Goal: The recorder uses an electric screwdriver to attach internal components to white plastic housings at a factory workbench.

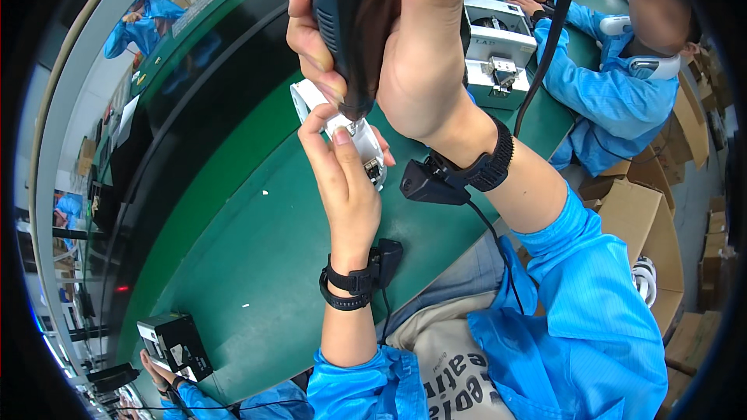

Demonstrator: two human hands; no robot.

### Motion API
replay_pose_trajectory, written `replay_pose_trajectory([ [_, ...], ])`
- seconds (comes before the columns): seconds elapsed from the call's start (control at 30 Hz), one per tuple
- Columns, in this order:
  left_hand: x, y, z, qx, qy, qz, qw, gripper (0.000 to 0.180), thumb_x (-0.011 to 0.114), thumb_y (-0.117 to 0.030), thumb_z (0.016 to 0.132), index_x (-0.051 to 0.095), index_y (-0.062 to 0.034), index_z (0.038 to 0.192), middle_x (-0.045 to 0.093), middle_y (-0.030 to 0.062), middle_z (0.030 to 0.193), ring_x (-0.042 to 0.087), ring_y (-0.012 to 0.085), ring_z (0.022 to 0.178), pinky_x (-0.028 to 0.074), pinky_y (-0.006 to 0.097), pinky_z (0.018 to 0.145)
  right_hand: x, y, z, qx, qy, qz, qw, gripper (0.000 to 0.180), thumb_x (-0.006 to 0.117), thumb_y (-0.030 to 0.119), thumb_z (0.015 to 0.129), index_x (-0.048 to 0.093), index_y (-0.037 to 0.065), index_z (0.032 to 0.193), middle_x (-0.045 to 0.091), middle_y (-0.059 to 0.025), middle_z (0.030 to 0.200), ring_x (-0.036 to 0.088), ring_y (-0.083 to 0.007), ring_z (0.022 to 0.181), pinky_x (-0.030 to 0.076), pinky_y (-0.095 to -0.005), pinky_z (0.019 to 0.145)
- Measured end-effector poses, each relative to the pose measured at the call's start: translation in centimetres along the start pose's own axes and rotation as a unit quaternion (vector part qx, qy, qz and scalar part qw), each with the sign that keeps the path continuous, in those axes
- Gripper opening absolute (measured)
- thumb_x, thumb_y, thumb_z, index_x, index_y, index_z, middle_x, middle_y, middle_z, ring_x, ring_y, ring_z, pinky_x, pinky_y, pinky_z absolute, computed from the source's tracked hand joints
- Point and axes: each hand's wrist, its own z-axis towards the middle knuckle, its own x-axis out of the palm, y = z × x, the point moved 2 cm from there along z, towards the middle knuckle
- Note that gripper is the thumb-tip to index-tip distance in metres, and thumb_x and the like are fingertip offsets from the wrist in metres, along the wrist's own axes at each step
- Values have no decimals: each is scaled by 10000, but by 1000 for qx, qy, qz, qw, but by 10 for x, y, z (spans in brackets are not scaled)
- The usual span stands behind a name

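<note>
The right hand (424,47) is wrapped tight around a dark power screwdriver (346,15), its tip pressed down at twelve o'clock onto a small white plastic part (354,136), which sits just above the green bench (257,264). The left hand (342,179) comes up from six o'clock and pinches that part between thumb and fingers, steadying it. The part looks light, rigid and smooth, probably slippery and easy to crack, so holding it by its side walls seems safest. Both wrists wear black bands with cables. The bench mat looks flat and slightly glossy. At two o'clock another person in a blue coat (615,93) works by a white box (498,50); cardboard boxes (646,218) crowd three o'clock.
</note>
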Motion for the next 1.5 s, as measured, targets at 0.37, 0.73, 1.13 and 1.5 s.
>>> replay_pose_trajectory([
  [0.37, -6, 5, 3, -5, 11, -50, 999, 367, 404, -351, 1160, 383, -84, 1411, 666, 148, 915, 661, 201, 752, 538, 322, 714, -16, -4, 4, -65, -42, 171, 982, 1041, 261, 982, 879, 621, 14, 1007, 607, -106, 683, 555, -179, 489, 476, -273, 472],
  [0.73, -12, 3, -3, 55, 42, 55, 996, 242, 583, -276, 1117, 545, -53, 1204, 654, 81, 937, 647, 142, 776, 511, 276, 698, -45, 1, -10, -95, -106, 146, 979, 971, 259, 947, 922, 578, 33, 993, 555, -130, 658, 540, -239, 470, 449, -343, 453],
  [1.13, -1, 6, 0, 44, 30, 107, 993, 144, 635, -183, 1097, 619, -43, 1072, 648, 41, 908, 637, 113, 763, 494, 256, 679, -81, 37, -50, -138, -150, -65, 977, 952, 218, 906, 964, 541, 22, 1107, 524, -91, 738, 506, -165, 519, 436, -301, 477],
  [1.5, 3, 7, 1, 41, 22, 88, 995, 278, 550, -284, 1141, 585, -40, 1010, 641, 53, 897, 631, 120, 747, 502, 264, 677, -129, 34, -111, -107, -187, -263, 941, 571, 444, 497, 1143, 526, -22, 1366, 660, -127, 1043, 657, -148, 869, 537, -296, 804],
])
